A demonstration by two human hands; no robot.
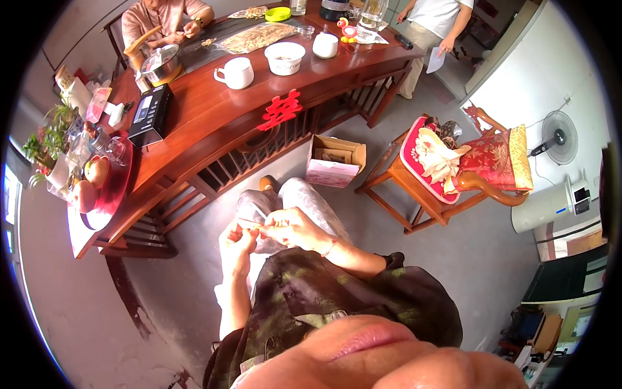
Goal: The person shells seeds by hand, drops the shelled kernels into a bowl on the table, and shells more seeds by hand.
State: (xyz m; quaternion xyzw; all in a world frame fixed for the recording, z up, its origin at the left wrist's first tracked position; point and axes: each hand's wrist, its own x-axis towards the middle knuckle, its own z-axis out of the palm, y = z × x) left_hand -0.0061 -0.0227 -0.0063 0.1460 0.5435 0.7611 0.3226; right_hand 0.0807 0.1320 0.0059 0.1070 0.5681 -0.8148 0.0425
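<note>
Home-like room: cushioned armchair [487,186], fruit [98,172], plant [46,144], fan [558,137].

1. Table [194,107]: glossy reddish brown.
2. Cut-out sign [280,110]: bright red.
3. Mug [238,74] and cup [325,47]: plain white.
4. Tub [285,63]: white with dark lettering.
5. Dish [278,14]: lime green.
6. Toy [348,31]: red, white, yellow-orange.
7. Flat box [151,114]: black, pale markings.
8. Carton [332,176]: brown inside, pinkish front.
9. Chair [382,183]: orange-brown.
10. Cushion [487,161]: red with gold floral pattern, gold edge.
11. Wearer's top [304,275]: dark, blotched with green.
12. Wearer's trousers [316,202]: pale grey.
13. Bracelet [329,248]: red.
14. Floor [453,259]: grey.
</note>
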